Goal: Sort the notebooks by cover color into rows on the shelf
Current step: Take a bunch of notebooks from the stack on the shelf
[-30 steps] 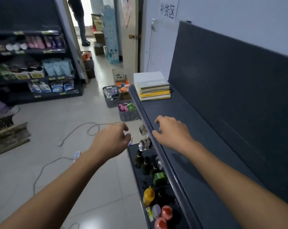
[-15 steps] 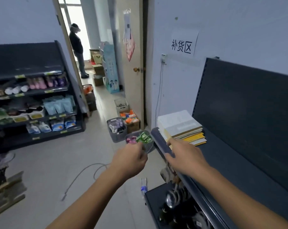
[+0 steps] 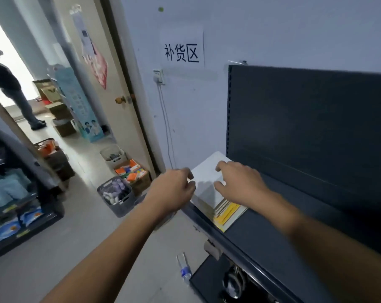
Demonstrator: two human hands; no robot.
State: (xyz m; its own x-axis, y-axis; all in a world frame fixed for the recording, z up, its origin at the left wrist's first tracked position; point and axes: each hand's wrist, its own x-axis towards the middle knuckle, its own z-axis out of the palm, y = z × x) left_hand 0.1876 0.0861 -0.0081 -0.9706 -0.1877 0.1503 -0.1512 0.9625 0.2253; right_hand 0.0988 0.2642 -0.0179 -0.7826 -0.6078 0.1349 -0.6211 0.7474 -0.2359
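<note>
One stack of notebooks is located at the far end of the dark shelf, beside the door frame and in front of the back panel. A white cover lies on top. Yellow and pale edges are exposed at the near corner of the stack. The notebooks cannot be counted, because the edges are blurred and the stack is partly covered by both hands.

The right hand is held over the top cover with fingers spread and slightly bent. A shadow is cast on the cover beneath it, and nothing is enclosed in its grip. Contact between fingertips and cover cannot be confirmed.

The left hand is positioned at the left edge of the stack with fingers curled. The fingertips are blurred against the stack edge, so it cannot be told whether the grip is closed on a notebook or on nothing.

Items on the lower shelf are too blurred to identify. A water bottle, a grey basket and a cardboard box are on the floor. A paper sign is fixed to the wall. A person in the doorway is cut off by the frame edge.
</note>
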